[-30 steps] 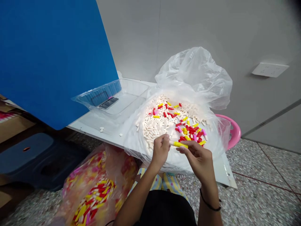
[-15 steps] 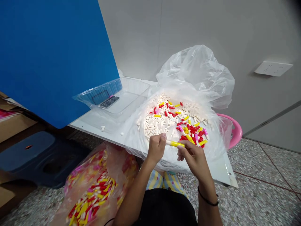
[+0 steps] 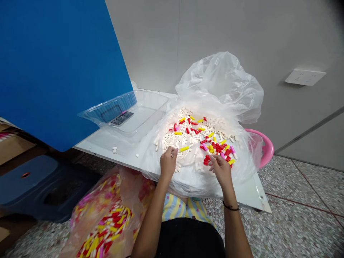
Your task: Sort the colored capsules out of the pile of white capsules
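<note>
Work looks far from finished: plain white tubes (image 3: 169, 140) crowd the clear bag (image 3: 221, 84) on the worktop (image 3: 98, 144), while colour-tipped tubes (image 3: 116, 216) (presumably done) lie in the pinkish bag (image 3: 129, 188) below the near edge. The left hand (image 3: 168, 162) pinches a yellow-tipped tube (image 3: 184, 149) over the white tubes; the right hand (image 3: 222, 171), loosely curled, is at the coloured pieces (image 3: 220, 146), its hold impossible to tell.
</note>
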{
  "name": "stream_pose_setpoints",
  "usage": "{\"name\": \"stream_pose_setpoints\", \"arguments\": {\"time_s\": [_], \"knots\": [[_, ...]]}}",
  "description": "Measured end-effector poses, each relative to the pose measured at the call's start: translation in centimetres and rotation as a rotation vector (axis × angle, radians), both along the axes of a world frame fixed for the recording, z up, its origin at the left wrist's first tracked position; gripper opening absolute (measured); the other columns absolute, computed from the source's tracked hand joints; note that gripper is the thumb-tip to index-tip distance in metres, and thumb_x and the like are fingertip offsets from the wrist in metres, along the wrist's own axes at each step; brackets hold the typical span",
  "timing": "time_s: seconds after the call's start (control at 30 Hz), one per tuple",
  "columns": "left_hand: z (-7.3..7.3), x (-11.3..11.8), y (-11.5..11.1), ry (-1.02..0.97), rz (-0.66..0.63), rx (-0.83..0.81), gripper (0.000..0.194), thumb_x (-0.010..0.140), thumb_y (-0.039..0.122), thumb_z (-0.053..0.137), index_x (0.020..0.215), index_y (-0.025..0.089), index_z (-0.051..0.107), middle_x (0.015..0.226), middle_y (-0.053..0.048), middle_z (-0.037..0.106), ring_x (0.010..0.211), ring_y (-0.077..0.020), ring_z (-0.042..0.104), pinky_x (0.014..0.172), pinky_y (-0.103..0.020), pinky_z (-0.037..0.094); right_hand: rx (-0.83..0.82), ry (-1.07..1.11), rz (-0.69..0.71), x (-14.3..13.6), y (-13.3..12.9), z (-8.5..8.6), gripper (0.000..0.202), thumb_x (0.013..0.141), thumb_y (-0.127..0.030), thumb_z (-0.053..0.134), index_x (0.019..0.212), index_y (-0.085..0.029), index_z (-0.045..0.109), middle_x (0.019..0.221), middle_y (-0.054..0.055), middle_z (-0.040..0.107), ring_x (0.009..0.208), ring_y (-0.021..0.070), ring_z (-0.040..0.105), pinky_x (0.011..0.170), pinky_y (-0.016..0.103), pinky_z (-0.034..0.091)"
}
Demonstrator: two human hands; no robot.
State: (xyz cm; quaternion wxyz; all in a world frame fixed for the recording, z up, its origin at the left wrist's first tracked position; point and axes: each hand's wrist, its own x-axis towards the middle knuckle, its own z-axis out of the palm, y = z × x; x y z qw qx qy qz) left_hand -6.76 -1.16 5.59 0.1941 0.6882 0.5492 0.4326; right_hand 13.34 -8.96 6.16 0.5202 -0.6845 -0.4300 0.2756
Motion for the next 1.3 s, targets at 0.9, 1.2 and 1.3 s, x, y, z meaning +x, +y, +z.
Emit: {"name": "stream_pose_setpoints", "arguments": {"time_s": [0.9,1.2,1.3], "knots": [[-0.2,6.0,-2.6,0.035,-0.454,-0.005,0.021,0.081,0.021,0.061,0.101,0.018,0.065,0.085,-0.003,0.059,0.080,-0.0161,0.053,0.075,-0.030,0.042,0.454,0.126,-0.310,0.4,0.0,1.0,0.037,0.071,-0.032,0.069,0.103,-0.016,0.062,0.091,0.006,0.064,0.068,0.0158,0.064,0.063,0.033,0.055],[3.7,5.3,-4.6,-0.397,-0.568,-0.079,0.024,0.089,0.036,0.047,0.092,0.016,0.060,0.091,-0.005,0.060,0.083,-0.0141,0.056,0.070,-0.023,0.043,0.455,0.245,-0.171,-1.9,-1.0,3.2,0.024,0.070,-0.030,0.071,0.088,-0.014,0.067,0.073,0.003,0.066,0.057,0.0134,0.061,0.055,0.029,0.052],[4.1,4.7,-4.7,-0.270,-0.574,-0.048,0.025,0.091,0.034,0.042,0.093,0.017,0.059,0.091,-0.006,0.062,0.086,-0.0156,0.056,0.073,-0.024,0.042,0.560,0.216,-0.393,-1.5,-1.8,4.3,0.025,0.071,-0.031,0.070,0.089,-0.014,0.067,0.075,0.003,0.066,0.055,0.0120,0.059,0.053,0.027,0.050]]}}
